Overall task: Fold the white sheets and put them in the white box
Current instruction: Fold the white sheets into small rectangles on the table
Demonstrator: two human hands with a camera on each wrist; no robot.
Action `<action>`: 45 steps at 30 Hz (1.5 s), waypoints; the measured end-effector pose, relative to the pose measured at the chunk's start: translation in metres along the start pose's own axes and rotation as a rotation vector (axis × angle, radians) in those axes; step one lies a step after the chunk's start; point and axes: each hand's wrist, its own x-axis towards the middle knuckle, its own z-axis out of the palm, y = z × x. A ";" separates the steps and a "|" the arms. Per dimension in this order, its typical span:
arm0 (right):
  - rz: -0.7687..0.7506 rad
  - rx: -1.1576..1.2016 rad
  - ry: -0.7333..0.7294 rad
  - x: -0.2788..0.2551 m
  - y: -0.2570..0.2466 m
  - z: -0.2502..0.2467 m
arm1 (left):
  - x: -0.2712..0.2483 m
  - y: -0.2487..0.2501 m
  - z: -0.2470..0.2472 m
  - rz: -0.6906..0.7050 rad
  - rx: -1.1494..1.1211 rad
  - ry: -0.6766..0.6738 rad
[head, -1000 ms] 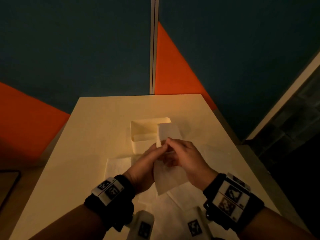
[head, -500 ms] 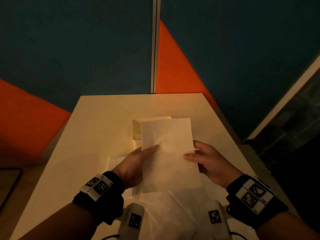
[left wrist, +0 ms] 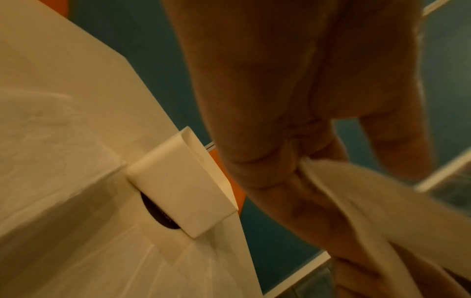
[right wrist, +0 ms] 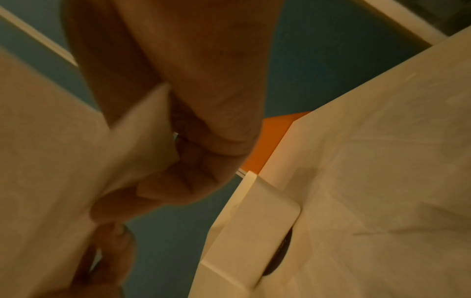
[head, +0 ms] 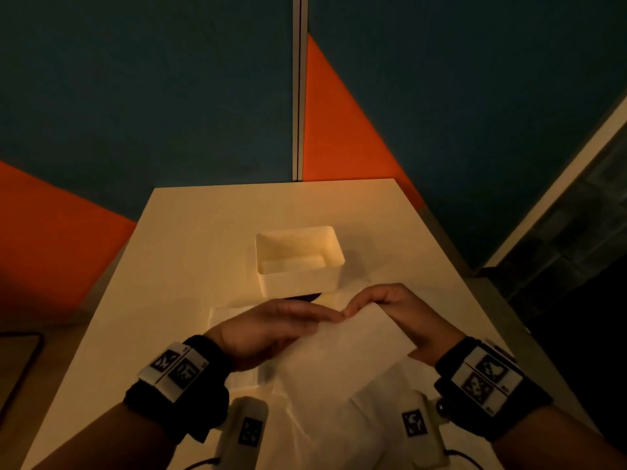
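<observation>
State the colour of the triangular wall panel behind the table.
Orange wall panel, set against dark teal; clearest in the head view.

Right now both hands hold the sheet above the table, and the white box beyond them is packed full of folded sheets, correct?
Not quite. The left hand and right hand do hold the sheet, but the head view shows the white box nearly empty, with at most one flat piece inside.

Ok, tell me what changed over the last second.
Half a second ago the sheet was held up open, hiding part of the box. Now it is folded over and lower, the left hand and right hand pinching its far edge, fingertips meeting. The box, now in full view, and the sheets on the table stayed put.
</observation>
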 end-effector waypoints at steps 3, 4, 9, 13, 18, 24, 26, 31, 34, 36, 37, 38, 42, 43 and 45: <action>0.040 0.009 -0.013 0.002 0.005 0.001 | 0.002 -0.007 -0.002 -0.002 0.112 0.081; 0.060 0.043 0.005 0.003 0.008 -0.004 | 0.001 -0.010 -0.005 0.003 0.109 0.117; 0.212 -0.128 0.361 0.012 0.051 -0.041 | -0.016 -0.027 -0.039 -0.019 -0.010 0.484; 0.357 -0.391 0.375 0.010 0.093 -0.056 | -0.029 -0.051 -0.066 -0.107 0.005 0.771; 0.354 -0.661 0.306 0.004 0.123 -0.050 | -0.041 -0.079 -0.087 -0.201 0.340 0.926; 0.373 -0.729 0.263 0.002 0.127 -0.038 | -0.043 -0.091 -0.088 -0.191 0.502 1.009; 0.368 -0.772 0.253 0.004 0.130 -0.036 | -0.041 -0.093 -0.086 -0.175 0.502 1.032; 0.354 -0.867 0.247 0.006 0.134 -0.033 | -0.038 -0.098 -0.083 -0.099 0.481 1.094; 0.348 -0.866 0.245 0.006 0.133 -0.033 | -0.036 -0.099 -0.081 -0.081 0.472 1.121; 0.337 -0.859 0.253 0.006 0.133 -0.034 | -0.035 -0.100 -0.081 -0.075 0.455 1.140; 0.332 -0.852 0.251 0.006 0.133 -0.034 | -0.035 -0.100 -0.080 -0.072 0.447 1.146; 0.328 -0.846 0.246 0.005 0.133 -0.035 | -0.035 -0.101 -0.080 -0.069 0.437 1.154; 0.329 -0.841 0.239 0.007 0.132 -0.036 | -0.035 -0.106 -0.084 -0.066 0.384 1.197; 0.329 -0.837 0.237 0.007 0.133 -0.037 | -0.035 -0.107 -0.085 -0.064 0.383 1.201; 0.325 -0.834 0.230 0.008 0.134 -0.037 | -0.034 -0.109 -0.085 -0.055 0.398 1.198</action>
